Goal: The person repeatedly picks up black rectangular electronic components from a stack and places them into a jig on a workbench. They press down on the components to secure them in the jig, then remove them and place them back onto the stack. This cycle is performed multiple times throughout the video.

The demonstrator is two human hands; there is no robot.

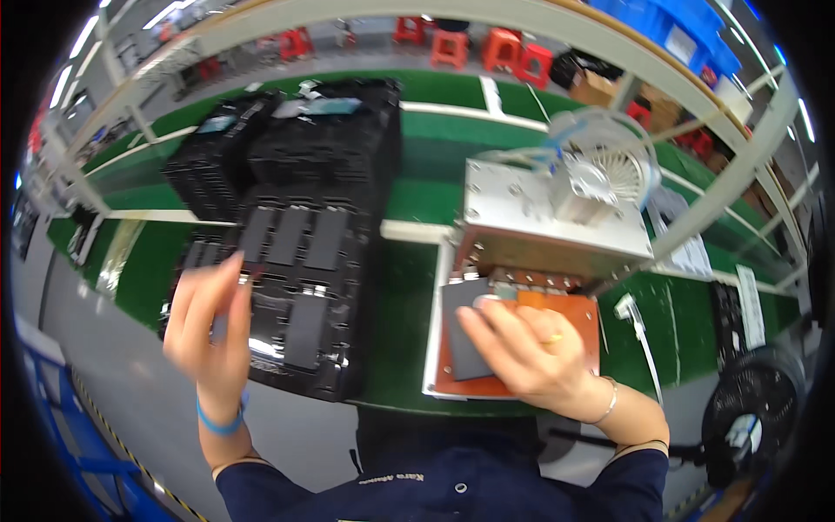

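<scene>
A flat dark grey cell (468, 335), looking like a battery cell, lies on the orange plate (565, 317) of a metal press. My right hand (531, 348), a ring on one finger, rests on its right side with the fingers bent together at the upper edge; the thumb is hidden. My left hand (209, 322), smeared by motion, hangs over the left part of a black moulded tray (270, 304). Its fingers are too blurred to show whether they hold anything. Several similar grey cells (306, 331) with metal tabs sit in the tray's pockets.
Behind the tray stand two tall stacks of black trays (322, 143) (213, 165). The press's silver housing (513, 200) carries a round fan-like part (622, 170). A white cable (639, 335) lies right of the press, with a black fan (752, 400) near the bench's right corner. White frame posts (739, 187) border the green bench.
</scene>
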